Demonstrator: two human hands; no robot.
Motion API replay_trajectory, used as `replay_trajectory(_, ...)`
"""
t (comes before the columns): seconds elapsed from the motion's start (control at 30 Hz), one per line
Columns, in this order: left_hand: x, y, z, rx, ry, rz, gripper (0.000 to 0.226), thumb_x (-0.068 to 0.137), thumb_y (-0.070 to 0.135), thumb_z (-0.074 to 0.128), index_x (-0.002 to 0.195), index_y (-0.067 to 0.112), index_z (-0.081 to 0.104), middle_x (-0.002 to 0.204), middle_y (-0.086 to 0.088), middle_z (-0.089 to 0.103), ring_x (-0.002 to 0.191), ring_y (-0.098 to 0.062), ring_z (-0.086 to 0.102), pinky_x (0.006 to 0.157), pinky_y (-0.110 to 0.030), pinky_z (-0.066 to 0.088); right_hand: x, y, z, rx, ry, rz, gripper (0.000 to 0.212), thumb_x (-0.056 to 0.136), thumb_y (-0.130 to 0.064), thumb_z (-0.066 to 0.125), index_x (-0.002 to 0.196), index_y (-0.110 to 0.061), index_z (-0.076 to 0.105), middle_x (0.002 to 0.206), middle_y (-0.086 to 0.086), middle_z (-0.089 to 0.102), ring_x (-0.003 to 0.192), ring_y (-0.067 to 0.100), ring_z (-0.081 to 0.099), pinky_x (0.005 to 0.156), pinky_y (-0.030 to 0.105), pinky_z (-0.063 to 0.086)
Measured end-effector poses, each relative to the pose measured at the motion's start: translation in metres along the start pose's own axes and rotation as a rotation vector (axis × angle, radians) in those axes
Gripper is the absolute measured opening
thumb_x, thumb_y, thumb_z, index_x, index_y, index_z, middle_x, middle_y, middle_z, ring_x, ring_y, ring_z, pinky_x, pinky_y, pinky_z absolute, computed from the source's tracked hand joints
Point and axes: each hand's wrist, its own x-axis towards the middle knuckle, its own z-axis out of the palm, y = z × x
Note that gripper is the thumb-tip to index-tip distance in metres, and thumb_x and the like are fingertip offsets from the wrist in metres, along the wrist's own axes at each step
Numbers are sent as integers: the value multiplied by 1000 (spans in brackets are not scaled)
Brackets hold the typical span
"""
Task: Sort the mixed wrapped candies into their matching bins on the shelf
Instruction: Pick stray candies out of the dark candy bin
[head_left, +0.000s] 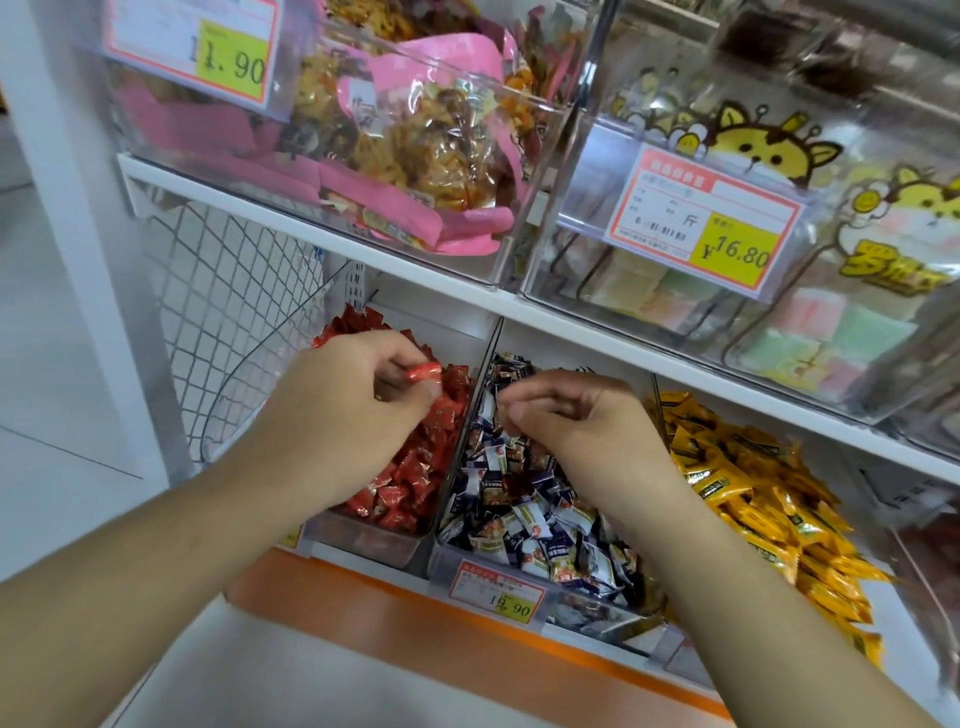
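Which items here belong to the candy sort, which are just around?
In the job:
left hand, pinching a red candy
right hand, over the blue-and-white candy bin
red candy bin
yellow candy bin

Just around:
pink snack packs
cartoon-cat bags
price tags
wire basket

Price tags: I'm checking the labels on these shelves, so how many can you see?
3 clearly: one on the top-left bin, one on the top-right bin, one on the dark-candy bin. A yellow sliver by the left forearm may be a fourth, mostly hidden.
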Motion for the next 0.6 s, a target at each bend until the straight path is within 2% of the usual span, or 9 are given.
replay_trajectory(0.07,1,-7,-1,174,1,-2,26,96,38,68,122,39,64,119,19,68,90,-2,67,74,-20,50,3,17,-6,-294,-33,-2,23,98,-13,67,93,-32,79,91,-12,77,83,3,70,72,18,59)
replay_trajectory(0.13,-1,-9,1,244,-38,52,40,96,37,67,135,37,58,137,18,58,106,-1,59,86,-20,44,6,34,-8,-539,-114,1,26,99,-14,65,95,-36,79,94,-19,75,87,-5,68,68,7,53)
replay_trajectory(0.2,-3,-5,5,245,-108,139,44,97,39,65,140,40,54,145,24,51,123,3,50,103,-20,38,11,47,-6,-667,-191,29,25,97,-16,67,101,-37,80,96,-19,75,87,-5,67,68,6,51)
replay_trajectory(0.23,-4,-2,7,247,-145,171,44,98,40,64,141,42,53,146,28,48,128,4,47,108,-19,35,13,51,-5,-705,-218,44,25,96,-16,69,103,-37,80,96,-18,75,87,-4,67,70,7,51)
replay_trajectory(0.33,-5,-1,15,259,-210,215,43,100,40,61,142,43,51,146,31,46,130,7,45,106,-14,30,21,58,-2,-764,-246,41,26,94,-15,72,105,-37,81,98,-19,75,91,-5,65,76,8,46)
replay_trajectory(0.4,-5,-4,19,256,-225,223,42,100,40,61,141,42,53,145,31,46,131,7,45,107,-14,32,24,59,0,-768,-244,48,23,92,-15,74,98,-36,81,92,-20,75,86,-6,65,73,8,48)
replay_trajectory(0.47,-4,-7,20,256,-229,225,40,100,40,61,140,41,54,143,31,47,131,7,46,109,-16,34,26,60,0,-763,-224,63,18,90,-16,77,87,-33,80,84,-18,73,79,-6,64,70,15,54)
replay_trajectory(0.57,-4,-9,20,255,-228,228,39,99,41,61,138,40,56,142,30,49,130,6,47,111,-20,38,25,60,0,-769,-199,48,26,89,-8,71,77,-30,75,78,-15,71,72,-2,64,58,13,51)
replay_trajectory(0.6,-4,-9,20,254,-221,232,39,99,41,61,138,40,57,142,30,50,129,6,48,111,-20,38,24,59,-1,-758,-187,40,28,89,-5,69,76,-30,74,79,-15,71,73,-1,65,58,13,50)
